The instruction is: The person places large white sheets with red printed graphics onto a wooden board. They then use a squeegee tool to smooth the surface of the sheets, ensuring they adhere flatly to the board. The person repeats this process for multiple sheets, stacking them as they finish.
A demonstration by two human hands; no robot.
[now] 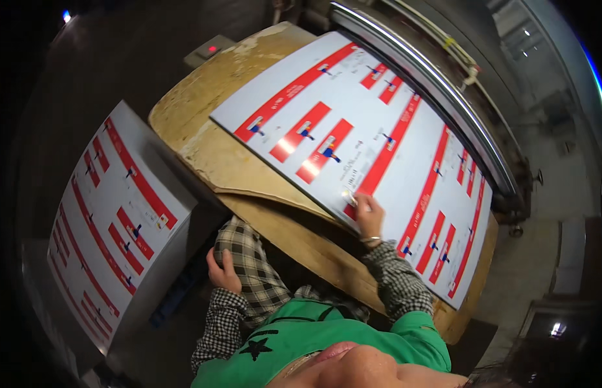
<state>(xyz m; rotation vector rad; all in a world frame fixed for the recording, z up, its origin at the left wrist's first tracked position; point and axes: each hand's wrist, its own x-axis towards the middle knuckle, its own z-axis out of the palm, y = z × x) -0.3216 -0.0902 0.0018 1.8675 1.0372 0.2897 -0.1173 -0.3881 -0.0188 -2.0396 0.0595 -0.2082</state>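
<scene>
A large printed sheet (352, 103), white with red bands and small blue figures, lies on the worn wooden table (197, 145) before me. My right hand (370, 216) is over its near edge, fingers curled together at a red band. A small pale spot shows by the fingertips; whether they hold anything is too small to tell. My left hand (224, 271) rests on my checked trouser leg (246, 249), thumb apart from the fingers and nothing in it.
Along the sheet's far right edge runs a machine with a long metal roller (437, 84). To my left stands a tall stack of similar printed sheets (120, 220). A grey box (209, 50) with a red light sits at the table's far left corner.
</scene>
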